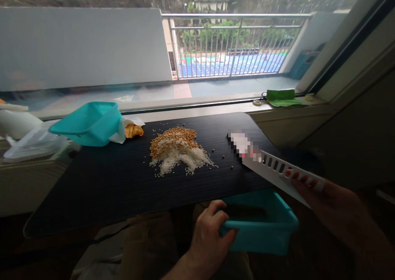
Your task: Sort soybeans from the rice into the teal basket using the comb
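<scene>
My left hand [212, 234] grips the rim of a turquoise plastic bin [262, 237] below the table's front edge; something dark lies inside it. In my right hand [330, 197] is a white slotted plastic strip [274, 175], held by its near end with fingers through the slots. The strip slants across the right side of the black table [108, 189], its far end beside a pixelated item [239, 142] that I cannot make out. Left of it, a pile of yellow-brown soybeans [173, 138] lies against white rice [182, 160], partly mixed, with a few loose beans to the right.
A second turquoise bin [89, 123] stands at the table's back left, beside an orange cloth-like piece [133, 130] on white paper. Further left is a clear plastic container [33, 142]. On the windowsill lie a green cloth-like item [280, 98] and a small roll [256, 102].
</scene>
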Demonstrator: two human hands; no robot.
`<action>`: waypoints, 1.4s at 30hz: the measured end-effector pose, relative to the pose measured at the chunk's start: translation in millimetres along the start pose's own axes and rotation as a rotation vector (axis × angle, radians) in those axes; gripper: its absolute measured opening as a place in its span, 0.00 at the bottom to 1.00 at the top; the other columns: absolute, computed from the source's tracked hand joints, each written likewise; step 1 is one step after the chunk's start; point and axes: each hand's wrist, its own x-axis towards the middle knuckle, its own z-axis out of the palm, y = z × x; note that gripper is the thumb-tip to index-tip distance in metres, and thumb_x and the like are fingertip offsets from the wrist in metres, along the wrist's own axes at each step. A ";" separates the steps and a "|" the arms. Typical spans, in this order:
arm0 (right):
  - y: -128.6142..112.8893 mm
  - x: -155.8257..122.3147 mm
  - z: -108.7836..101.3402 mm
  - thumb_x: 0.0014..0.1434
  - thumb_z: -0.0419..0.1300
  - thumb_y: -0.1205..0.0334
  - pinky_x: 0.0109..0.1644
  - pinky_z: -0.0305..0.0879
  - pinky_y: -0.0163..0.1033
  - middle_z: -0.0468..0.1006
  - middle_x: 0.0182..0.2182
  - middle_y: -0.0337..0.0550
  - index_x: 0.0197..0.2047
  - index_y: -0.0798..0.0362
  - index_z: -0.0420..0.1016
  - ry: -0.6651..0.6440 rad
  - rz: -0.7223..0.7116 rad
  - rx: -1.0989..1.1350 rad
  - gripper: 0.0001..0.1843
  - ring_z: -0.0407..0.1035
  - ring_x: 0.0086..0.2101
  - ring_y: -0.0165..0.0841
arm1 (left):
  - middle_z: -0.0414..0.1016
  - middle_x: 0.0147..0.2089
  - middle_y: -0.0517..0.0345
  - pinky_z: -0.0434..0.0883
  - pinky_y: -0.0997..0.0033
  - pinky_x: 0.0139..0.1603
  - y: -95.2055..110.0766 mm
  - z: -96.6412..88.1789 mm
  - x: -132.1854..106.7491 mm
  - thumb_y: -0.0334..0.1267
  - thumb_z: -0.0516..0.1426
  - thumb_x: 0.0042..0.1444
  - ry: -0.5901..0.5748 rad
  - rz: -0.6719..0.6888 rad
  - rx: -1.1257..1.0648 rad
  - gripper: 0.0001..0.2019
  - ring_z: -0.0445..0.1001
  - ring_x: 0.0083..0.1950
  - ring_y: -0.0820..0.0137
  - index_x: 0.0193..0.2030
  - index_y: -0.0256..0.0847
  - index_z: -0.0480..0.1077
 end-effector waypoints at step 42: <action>11.3 40.3 41.3 0.39 0.73 0.42 0.43 0.76 0.47 0.86 0.35 0.44 0.34 0.49 0.86 -0.338 0.162 0.465 0.23 0.79 0.37 0.47 | 0.75 0.49 0.53 0.72 0.68 0.45 -9.1 -36.2 -15.2 0.27 0.61 0.49 -0.011 -0.107 -0.007 0.05 0.78 0.44 0.63 0.27 0.41 0.71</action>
